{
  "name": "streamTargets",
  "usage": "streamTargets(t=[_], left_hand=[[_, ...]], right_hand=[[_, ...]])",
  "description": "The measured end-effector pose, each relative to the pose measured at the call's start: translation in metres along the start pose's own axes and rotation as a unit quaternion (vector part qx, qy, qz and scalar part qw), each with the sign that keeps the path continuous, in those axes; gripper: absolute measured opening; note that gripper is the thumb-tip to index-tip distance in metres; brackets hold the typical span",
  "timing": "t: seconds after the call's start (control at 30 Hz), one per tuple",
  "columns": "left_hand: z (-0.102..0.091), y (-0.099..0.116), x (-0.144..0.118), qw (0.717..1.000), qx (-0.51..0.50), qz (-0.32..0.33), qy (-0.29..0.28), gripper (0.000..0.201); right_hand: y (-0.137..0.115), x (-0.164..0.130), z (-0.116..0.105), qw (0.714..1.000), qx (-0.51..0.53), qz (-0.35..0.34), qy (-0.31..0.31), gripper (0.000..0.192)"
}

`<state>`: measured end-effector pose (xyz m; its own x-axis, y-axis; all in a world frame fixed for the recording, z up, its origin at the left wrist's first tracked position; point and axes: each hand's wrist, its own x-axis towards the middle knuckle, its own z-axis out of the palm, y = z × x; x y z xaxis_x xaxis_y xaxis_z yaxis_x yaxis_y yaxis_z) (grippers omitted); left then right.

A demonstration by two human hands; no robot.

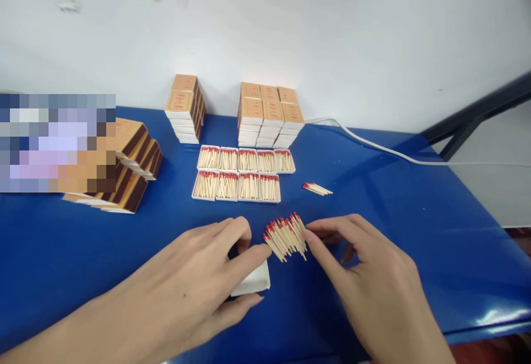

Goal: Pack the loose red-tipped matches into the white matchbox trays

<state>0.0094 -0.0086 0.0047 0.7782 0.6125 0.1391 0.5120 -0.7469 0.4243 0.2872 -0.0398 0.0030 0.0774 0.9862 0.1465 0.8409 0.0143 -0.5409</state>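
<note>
My left hand (207, 275) curls around a white matchbox tray (258, 280), covering most of it. Its fingertips reach the left side of a loose bundle of red-tipped matches (285, 235) above the blue tabletop. On the bundle's right side, the thumb and index finger of my right hand (360, 259) come together against the matches. Their exact grip is partly hidden. Beyond my hands, two rows of open matchbox trays (238, 200) stand side by side, filled with matches whose red heads point away from me.
A few loose matches (317, 188) lie to the right. Closed matchboxes are stacked at the back middle (271, 110), back left (181, 101) and far left (130, 137), beside a blurred-out patch. A white cable (373, 145) crosses the blue table (398, 198) near the wall.
</note>
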Motion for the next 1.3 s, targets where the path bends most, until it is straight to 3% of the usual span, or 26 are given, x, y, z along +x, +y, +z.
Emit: streamTargets(t=[0.2, 0.37, 0.5, 0.83, 1.07, 1.3], left_hand=[[0.0, 0.001, 0.002, 1.0, 0.013, -0.003, -0.009, 0.061], [-0.001, 0.002, 0.003, 1.0, 0.014, -0.001, -0.002, 0.048], [-0.006, 0.001, 0.001, 1.0, 0.007, -0.013, 0.013, 0.055], [-0.02, -0.008, -0.004, 0.997, -0.01, -0.075, -0.002, 0.05], [-0.021, -0.01, -0.005, 0.996, -0.034, -0.088, -0.008, 0.047], [-0.019, -0.012, -0.01, 0.993, -0.047, -0.111, -0.011, 0.047]], right_hand=[[-0.009, -0.003, 0.008, 1.0, -0.006, -0.004, -0.005, 0.026], [-0.019, -0.004, 0.016, 0.999, -0.033, -0.032, 0.005, 0.04], [-0.025, -0.004, 0.022, 0.995, -0.066, -0.064, 0.023, 0.052], [-0.023, -0.004, 0.025, 0.996, -0.009, -0.085, -0.028, 0.017], [-0.019, -0.003, 0.018, 0.994, -0.007, -0.096, -0.042, 0.023], [-0.015, -0.001, 0.018, 0.992, 0.033, -0.093, -0.072, 0.011]])
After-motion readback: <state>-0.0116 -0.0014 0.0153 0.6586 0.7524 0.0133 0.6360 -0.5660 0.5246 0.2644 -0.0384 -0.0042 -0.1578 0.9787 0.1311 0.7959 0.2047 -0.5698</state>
